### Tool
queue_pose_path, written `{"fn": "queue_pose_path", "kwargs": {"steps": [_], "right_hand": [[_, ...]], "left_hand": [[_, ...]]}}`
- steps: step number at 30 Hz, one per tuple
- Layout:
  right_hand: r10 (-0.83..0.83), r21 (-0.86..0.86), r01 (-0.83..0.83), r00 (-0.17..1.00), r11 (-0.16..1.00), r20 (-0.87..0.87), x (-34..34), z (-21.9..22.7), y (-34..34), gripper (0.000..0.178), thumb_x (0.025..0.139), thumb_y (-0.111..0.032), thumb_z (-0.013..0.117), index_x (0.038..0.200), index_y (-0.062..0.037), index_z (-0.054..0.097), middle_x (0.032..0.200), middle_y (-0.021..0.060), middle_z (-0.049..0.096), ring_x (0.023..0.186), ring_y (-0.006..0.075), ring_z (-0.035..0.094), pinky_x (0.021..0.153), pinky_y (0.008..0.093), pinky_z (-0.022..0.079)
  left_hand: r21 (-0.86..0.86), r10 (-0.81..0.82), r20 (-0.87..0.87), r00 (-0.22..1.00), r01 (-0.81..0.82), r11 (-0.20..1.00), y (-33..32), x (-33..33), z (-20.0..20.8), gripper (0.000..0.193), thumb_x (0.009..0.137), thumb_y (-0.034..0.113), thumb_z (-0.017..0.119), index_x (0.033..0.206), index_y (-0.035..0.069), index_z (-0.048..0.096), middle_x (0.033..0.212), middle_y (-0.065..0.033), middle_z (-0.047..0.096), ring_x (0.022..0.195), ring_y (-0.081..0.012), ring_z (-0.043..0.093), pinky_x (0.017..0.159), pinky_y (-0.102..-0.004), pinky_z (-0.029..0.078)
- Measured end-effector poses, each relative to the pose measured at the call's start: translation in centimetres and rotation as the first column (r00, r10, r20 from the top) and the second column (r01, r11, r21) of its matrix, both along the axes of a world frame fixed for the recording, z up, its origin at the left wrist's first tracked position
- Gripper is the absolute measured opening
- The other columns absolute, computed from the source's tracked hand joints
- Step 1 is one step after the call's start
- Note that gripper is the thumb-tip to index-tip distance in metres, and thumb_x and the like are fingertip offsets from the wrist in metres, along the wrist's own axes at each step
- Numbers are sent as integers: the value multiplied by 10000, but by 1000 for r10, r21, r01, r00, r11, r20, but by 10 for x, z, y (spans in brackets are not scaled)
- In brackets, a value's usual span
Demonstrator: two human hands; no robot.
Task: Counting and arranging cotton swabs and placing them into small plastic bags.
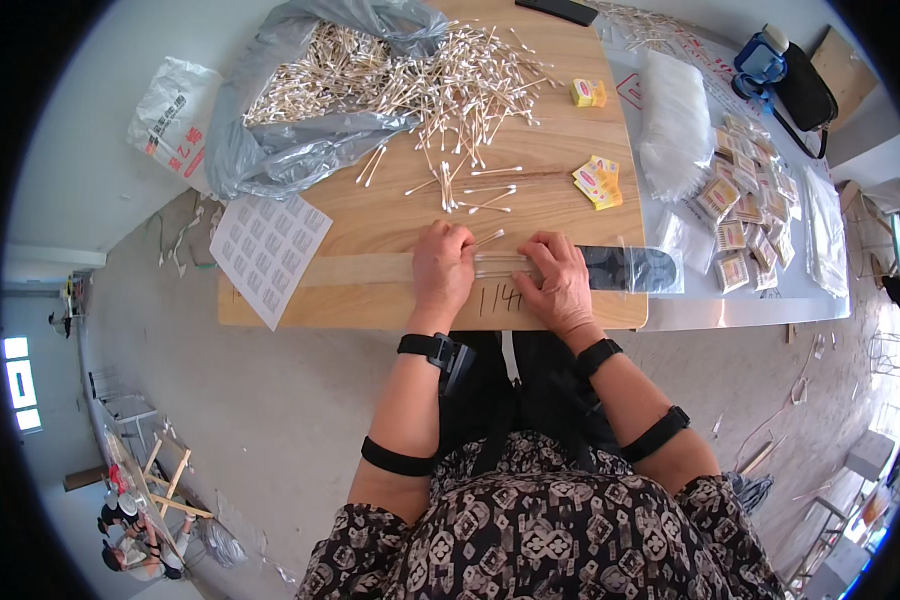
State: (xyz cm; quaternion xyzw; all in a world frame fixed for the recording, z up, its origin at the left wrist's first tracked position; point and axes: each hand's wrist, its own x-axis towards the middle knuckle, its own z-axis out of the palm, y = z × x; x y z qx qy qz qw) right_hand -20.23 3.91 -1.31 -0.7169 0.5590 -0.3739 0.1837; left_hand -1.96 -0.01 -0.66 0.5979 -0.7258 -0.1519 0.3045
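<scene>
Near the table's front edge, my left hand (443, 268) is curled round one end of a few cotton swabs (495, 262), and one swab tip points up past its fingers. My right hand (555, 278) faces it with bent fingers, thumb and fingers closed about the other ends of the swabs. Under my hands runs a pale strip (360, 269), and a dark strip in clear plastic (630, 268) lies just right of my right hand. Beyond my hands a few loose swabs (490, 200) are spread on the wood.
A grey plastic bag (260, 165) spills a large heap of cotton swabs (390, 80). A printed sheet (270, 250) overhangs the left edge. Small yellow cards (600, 182) lie right. On the side table are clear bags (673, 125), small swab packs (730, 237) and a blue bottle (762, 62).
</scene>
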Motion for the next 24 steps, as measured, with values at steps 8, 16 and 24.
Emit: {"fn": "queue_pose_path", "kwargs": {"steps": [8,16,24], "right_hand": [[-5,-28,5,1000,1000,25,-1,1,-3,307,696,-148,700,982,-69,621,1041,87,577,977,299,558,839,408,441],[-7,-29,8,1000,1000,21,-1,3,-4,302,690,-147,705,969,-68,618,1031,84,574,970,297,555,833,403,441],[-18,-37,19,1000,999,21,-4,3,-3,288,691,-133,700,956,-66,609,1016,84,572,958,298,556,817,405,441]], "left_hand": [[-65,-36,-52,998,32,997,-29,-17,4,175,703,-10,708,840,67,631,841,-105,587,859,-333,564,757,-435,472],[-165,-13,127,992,34,986,-49,-18,13,158,700,16,743,809,81,648,823,-74,576,875,-308,558,779,-415,469],[45,-222,128,967,218,975,-40,-22,11,169,685,29,754,815,92,667,868,-74,585,884,-307,554,776,-414,466]]}}
